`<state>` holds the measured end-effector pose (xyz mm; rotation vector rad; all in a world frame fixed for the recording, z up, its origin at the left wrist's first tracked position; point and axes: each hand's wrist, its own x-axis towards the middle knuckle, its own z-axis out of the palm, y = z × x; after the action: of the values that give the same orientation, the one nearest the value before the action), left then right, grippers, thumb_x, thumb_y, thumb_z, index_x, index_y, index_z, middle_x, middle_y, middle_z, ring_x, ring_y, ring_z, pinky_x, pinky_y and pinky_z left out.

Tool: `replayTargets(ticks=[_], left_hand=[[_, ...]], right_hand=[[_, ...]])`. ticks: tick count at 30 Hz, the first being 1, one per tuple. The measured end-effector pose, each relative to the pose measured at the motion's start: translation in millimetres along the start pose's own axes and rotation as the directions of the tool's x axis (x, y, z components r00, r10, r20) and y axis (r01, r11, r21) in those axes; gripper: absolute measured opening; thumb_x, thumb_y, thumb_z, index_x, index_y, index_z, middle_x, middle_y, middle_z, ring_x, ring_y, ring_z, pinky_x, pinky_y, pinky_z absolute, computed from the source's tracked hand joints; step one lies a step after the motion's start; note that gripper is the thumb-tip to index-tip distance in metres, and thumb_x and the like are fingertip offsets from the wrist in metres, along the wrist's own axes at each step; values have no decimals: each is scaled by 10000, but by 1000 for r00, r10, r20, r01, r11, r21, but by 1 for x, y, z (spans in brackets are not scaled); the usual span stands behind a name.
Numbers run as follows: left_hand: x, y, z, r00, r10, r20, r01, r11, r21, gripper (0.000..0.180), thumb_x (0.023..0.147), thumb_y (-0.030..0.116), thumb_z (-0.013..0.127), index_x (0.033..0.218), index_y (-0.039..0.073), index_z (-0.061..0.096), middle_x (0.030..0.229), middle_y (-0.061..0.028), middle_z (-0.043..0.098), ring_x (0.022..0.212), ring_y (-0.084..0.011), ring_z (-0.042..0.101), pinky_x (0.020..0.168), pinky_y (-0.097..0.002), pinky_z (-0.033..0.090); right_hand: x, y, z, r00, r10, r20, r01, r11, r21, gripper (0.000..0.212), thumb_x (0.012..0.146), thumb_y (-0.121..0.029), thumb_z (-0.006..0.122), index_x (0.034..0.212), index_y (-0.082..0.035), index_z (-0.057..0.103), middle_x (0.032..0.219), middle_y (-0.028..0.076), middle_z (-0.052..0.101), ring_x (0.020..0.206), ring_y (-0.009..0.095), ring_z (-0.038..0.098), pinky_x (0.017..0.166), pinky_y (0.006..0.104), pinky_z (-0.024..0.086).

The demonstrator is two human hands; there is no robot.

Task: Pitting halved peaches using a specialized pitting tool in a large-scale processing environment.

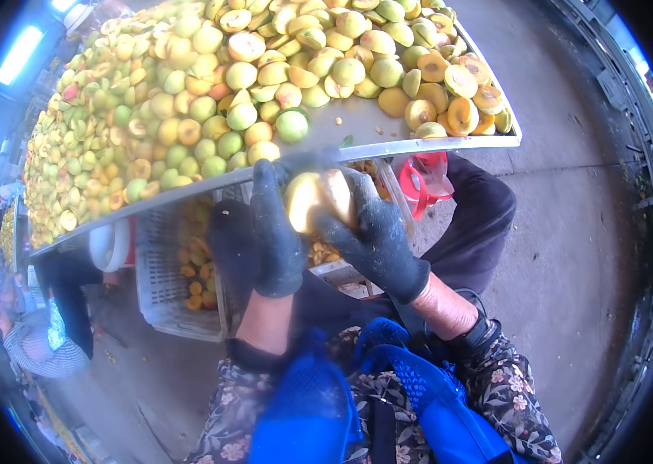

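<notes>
Just in front of the table's near edge, my two hands in dark, dusty gloves hold a pale yellow stone fruit, peach-like or apricot-like. It appears parted into two halves; motion blur hides the detail. My left hand (276, 232) closes on the left fruit half (305, 203), its fingers pointing up. Around the right fruit half (338, 193) my right hand (373, 236) is wrapped, thumb underneath. Above them, the metal-rimmed table (326, 139) bears a big heap of green-yellow stone fruit (187, 100), many cut open and showing orange flesh.
Below the table, a grey plastic crate (176, 309) holds orange fruit halves, and another crate (396, 193) stands behind my hands. A red bag-like thing (425, 182) lies near my right knee (489, 201). At far left crouches a person in a striped hat (40, 352), near a white bucket (110, 246).
</notes>
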<state>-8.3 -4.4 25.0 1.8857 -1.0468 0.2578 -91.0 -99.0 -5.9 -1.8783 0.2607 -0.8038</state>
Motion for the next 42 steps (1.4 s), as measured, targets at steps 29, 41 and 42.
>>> replayTargets(ticks=[29,41,42], left_hand=[[-23,-6,12,990,-138,-39,142,977,158,455,882,132,627,1277,-16,458,1139,-180,601,1006,-308,608,860,-376,486],[-7,-20,24,927,-366,-78,358,928,-102,447,1015,305,308,1007,37,667,911,-151,698,851,-249,671,771,-352,515],[-8,-25,26,961,-268,-72,272,961,49,457,1014,323,303,1016,39,662,915,-151,698,848,-252,670,776,-357,515]], right_hand=[[-35,8,-12,951,-51,304,201,851,-485,442,837,-207,629,1255,-124,512,757,126,533,549,282,596,464,415,450],[-35,35,-3,971,10,239,29,987,-157,192,834,-126,610,961,1,542,733,210,589,650,349,575,595,416,442],[-36,37,1,971,31,236,9,986,-169,192,834,-126,610,961,1,542,733,210,589,650,349,575,595,416,442]])
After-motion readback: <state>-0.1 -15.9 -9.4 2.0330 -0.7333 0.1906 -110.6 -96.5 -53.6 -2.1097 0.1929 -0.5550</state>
